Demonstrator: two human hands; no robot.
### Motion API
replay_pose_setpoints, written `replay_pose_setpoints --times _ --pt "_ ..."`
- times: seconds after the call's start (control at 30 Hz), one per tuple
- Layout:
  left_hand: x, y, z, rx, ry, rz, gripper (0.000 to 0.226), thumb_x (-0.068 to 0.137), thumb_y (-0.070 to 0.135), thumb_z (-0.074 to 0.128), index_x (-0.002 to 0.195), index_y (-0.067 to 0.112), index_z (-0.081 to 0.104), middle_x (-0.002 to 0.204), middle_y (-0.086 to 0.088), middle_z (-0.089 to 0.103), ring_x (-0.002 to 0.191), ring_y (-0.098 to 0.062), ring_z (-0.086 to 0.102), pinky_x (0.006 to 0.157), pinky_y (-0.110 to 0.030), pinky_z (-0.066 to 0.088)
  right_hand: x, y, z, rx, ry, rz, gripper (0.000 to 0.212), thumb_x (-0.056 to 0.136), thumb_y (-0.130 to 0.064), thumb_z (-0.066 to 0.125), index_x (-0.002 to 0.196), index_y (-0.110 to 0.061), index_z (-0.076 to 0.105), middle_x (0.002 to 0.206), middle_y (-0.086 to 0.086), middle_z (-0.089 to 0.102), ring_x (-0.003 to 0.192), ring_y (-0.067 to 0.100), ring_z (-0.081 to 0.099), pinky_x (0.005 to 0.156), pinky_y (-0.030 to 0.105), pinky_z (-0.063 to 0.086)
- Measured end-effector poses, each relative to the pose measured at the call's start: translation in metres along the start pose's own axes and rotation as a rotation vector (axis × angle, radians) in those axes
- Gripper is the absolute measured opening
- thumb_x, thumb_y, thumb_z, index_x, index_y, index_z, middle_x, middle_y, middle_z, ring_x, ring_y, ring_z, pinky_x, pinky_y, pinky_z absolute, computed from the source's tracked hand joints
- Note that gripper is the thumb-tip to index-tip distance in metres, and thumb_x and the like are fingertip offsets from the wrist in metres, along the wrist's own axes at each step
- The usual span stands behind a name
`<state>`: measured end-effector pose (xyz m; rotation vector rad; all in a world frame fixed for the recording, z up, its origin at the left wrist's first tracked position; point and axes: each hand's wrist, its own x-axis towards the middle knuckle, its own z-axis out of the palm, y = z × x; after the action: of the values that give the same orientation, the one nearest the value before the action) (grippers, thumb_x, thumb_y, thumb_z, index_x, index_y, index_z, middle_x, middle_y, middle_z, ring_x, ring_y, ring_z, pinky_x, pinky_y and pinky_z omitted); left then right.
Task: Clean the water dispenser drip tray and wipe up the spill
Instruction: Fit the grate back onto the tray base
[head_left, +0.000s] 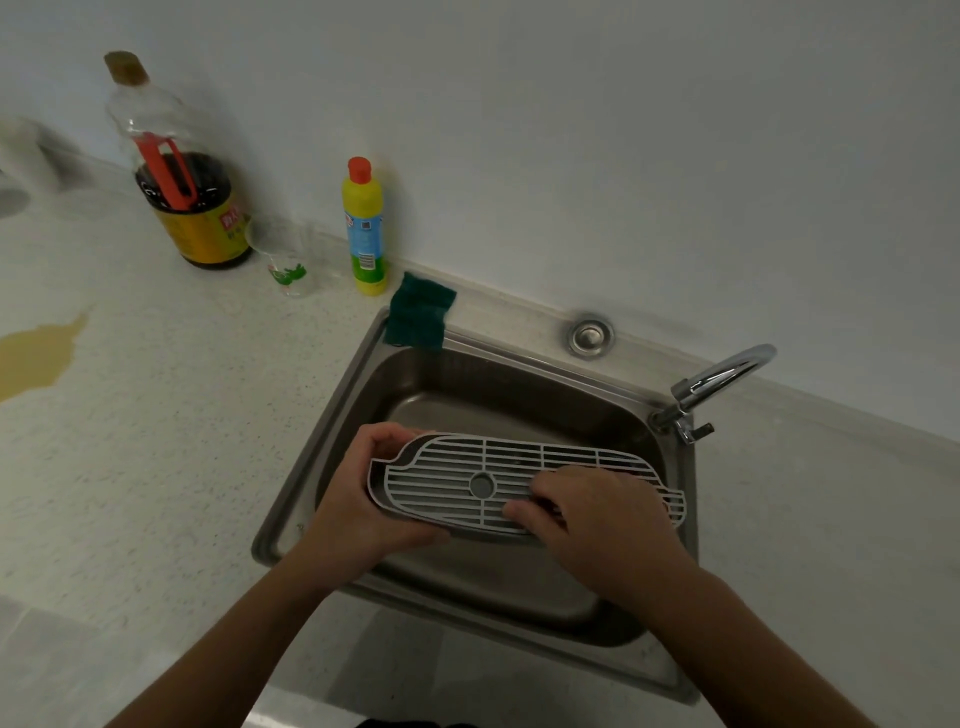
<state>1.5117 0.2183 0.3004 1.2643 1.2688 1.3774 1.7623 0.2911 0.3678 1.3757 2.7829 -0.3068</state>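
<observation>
Over the steel sink (332, 410) I hold the white drip tray (457, 478), a long slotted grille with a round hole in its middle. My left hand (358, 499) grips the tray's left end from below. My right hand (592, 514) lies on the grille's right half, fingers curled into the slots, covering that end. A yellowish spill (36, 356) spreads on the speckled counter at the far left. A dark green scouring pad (420, 318) hangs over the sink's back left corner.
A yellow detergent bottle (364, 228) with a red cap stands by the wall. A clear glass (284, 260) and a large dark sauce bottle (182, 171) stand left of it. The chrome tap (719, 382) rises at the sink's right rim.
</observation>
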Motion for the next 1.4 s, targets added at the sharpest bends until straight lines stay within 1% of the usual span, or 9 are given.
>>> replay_pose_setpoints --times 0.5,0.6,0.7,0.77,0.83,0.93,1.13,1.27,1.4 --pt "0.005 0.003 0.0 0.0 -0.05 0.025 0.083 0.066 0.029 0.098 0.135 0.022 0.051 0.137 -0.004 0.064 0.123 -0.026 0.067 0.098 -0.033 0.058 0.007 0.0 0.01 0.176 -0.052 -0.002 0.057 0.09 -0.075 0.03 0.089 -0.031 0.068 0.079 -0.013 0.063 0.074 0.001 0.055 0.073 0.028 0.051" --pt "0.004 0.004 -0.002 -0.005 -0.017 0.024 0.081 0.067 0.032 0.097 0.134 0.025 0.052 0.135 -0.002 0.065 0.121 -0.023 0.068 0.096 -0.029 0.059 -0.001 0.015 0.014 0.394 0.165 0.035 0.029 0.093 -0.058 0.049 0.105 -0.04 0.067 0.092 -0.024 0.059 0.089 -0.002 0.058 0.079 0.014 0.047" --pt "0.001 0.004 -0.011 -0.006 0.024 0.013 0.082 0.064 0.029 0.097 0.133 0.025 0.053 0.135 -0.002 0.066 0.119 -0.021 0.069 0.093 -0.028 0.06 -0.016 0.04 0.019 0.37 0.498 0.304 0.034 0.091 -0.04 0.065 0.123 -0.029 0.062 0.115 -0.008 0.055 0.101 0.003 0.054 0.091 0.022 0.048" --pt "0.0 0.002 -0.016 -0.011 0.029 0.012 0.083 0.062 0.025 0.096 0.133 0.022 0.053 0.135 -0.003 0.066 0.119 -0.022 0.068 0.094 -0.03 0.06 -0.026 0.056 0.022 0.395 0.415 0.521 0.056 0.09 -0.041 0.07 0.14 -0.026 0.051 0.133 0.005 0.052 0.116 0.017 0.054 0.097 0.04 0.051" --pt "0.0 0.003 -0.02 -0.017 0.018 0.002 0.083 0.062 0.025 0.096 0.133 0.023 0.053 0.134 -0.003 0.066 0.119 -0.022 0.068 0.093 -0.031 0.06 -0.031 0.061 0.024 0.724 0.139 0.68 0.065 0.09 -0.055 0.064 0.147 -0.029 0.042 0.14 0.009 0.055 0.112 0.02 0.062 0.092 0.043 0.055" --pt "0.002 0.004 -0.023 -0.027 -0.054 -0.035 0.077 0.068 0.024 0.092 0.134 0.027 0.052 0.135 -0.002 0.065 0.119 -0.021 0.068 0.093 -0.03 0.06 -0.035 0.054 0.03 1.34 -0.087 0.871 0.064 0.082 -0.067 0.052 0.128 -0.024 0.057 0.114 0.011 0.076 0.09 0.03 0.077 0.072 0.043 0.061" --pt "0.01 -0.01 -0.023 0.004 -0.062 -0.301 0.024 0.101 0.038 0.052 0.123 0.037 0.06 0.122 0.013 0.07 0.106 -0.012 0.072 0.078 -0.023 0.062 -0.047 0.047 0.049 1.461 0.054 0.921 0.045 0.099 -0.052 0.05 0.118 -0.014 0.064 0.096 0.016 0.078 0.071 0.028 0.072 0.061 0.036 0.056" --pt "0.004 -0.022 -0.022 0.023 0.049 -0.38 0.023 0.105 0.021 0.049 0.113 0.035 0.067 0.113 0.013 0.073 0.098 -0.01 0.074 0.072 -0.02 0.061 -0.061 0.038 0.054 1.468 0.074 0.862 0.034 0.102 -0.043 0.051 0.117 -0.016 0.066 0.095 0.013 0.078 0.072 0.026 0.071 0.06 0.034 0.056" --pt "-0.019 -0.017 -0.026 -0.009 0.1 -0.369 0.025 0.095 0.031 0.057 0.117 0.034 0.069 0.119 0.014 0.073 0.101 -0.011 0.074 0.076 -0.029 0.063 -0.067 0.028 0.06 1.532 0.106 0.848 0.028 0.103 -0.035 0.052 0.116 -0.014 0.067 0.099 0.013 0.077 0.081 0.027 0.07 0.068 0.036 0.056"
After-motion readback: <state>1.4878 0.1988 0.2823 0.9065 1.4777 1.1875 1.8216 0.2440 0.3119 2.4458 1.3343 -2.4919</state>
